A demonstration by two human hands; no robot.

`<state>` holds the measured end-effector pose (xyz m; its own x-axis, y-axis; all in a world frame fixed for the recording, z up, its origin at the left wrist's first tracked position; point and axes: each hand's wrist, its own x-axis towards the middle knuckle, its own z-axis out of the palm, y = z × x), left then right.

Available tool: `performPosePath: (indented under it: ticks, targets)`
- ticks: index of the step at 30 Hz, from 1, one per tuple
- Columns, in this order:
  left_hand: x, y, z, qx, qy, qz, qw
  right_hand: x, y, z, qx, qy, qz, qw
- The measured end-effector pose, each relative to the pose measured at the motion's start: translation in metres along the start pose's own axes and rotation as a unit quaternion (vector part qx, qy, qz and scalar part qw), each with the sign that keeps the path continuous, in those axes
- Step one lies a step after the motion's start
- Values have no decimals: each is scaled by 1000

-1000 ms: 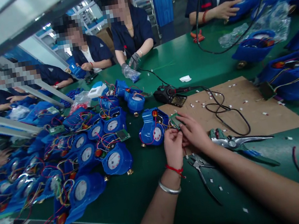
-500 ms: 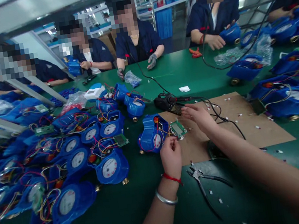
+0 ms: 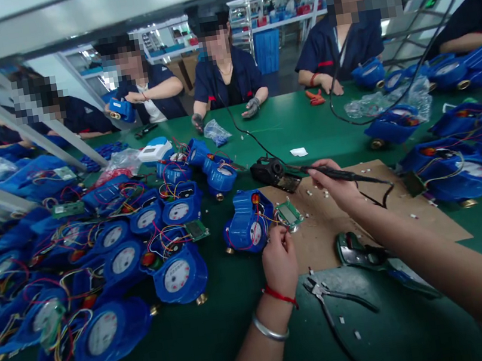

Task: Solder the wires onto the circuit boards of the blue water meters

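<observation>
A blue water meter [image 3: 247, 220] with loose wires lies on the green table in front of me, a small green circuit board [image 3: 289, 214] at its right side. My left hand [image 3: 279, 260] pinches the thin wires just below the board. Over the brown cardboard mat [image 3: 414, 221], my right hand [image 3: 336, 185] grips the black handle of a soldering iron [image 3: 349, 175], its tip by the black stand [image 3: 275, 172].
Many blue meters [image 3: 156, 217] with wires crowd the left of the table, more [image 3: 460, 166] at the right. Small pliers [image 3: 331, 299] and a wire stripper [image 3: 370, 255] lie near my arms. Several co-workers sit across the table. The iron's black cable [image 3: 374, 194] runs over the mat.
My right hand left the circuit board, reached to the stand and took hold of the soldering iron. My left hand stayed on the wires. The view tilted up.
</observation>
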<state>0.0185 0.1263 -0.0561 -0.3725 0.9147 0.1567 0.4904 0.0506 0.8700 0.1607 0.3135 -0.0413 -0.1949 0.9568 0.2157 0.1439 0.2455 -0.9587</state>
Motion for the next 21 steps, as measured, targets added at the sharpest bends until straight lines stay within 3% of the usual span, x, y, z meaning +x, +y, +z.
performPosePath:
  ticks: [2, 9, 11, 14, 21]
  targets:
    - [1, 1, 0, 8, 2, 3, 1000, -10, 0, -12, -49, -18, -35, 998]
    - [0, 0, -1, 8, 0, 3, 1000, -18, -17, -32, -136, -196, -78, 968]
    - [0, -1, 0, 6, 1, 5, 1000, -15, -21, -40, -109, -176, -41, 978]
    - [0, -3, 1, 8, 3, 4, 1000, -6, -18, -45, -36, -88, 41, 995]
    - [0, -5, 1, 4, 2, 9, 1000, 6, 21, -21, 91, 18, 178, 980]
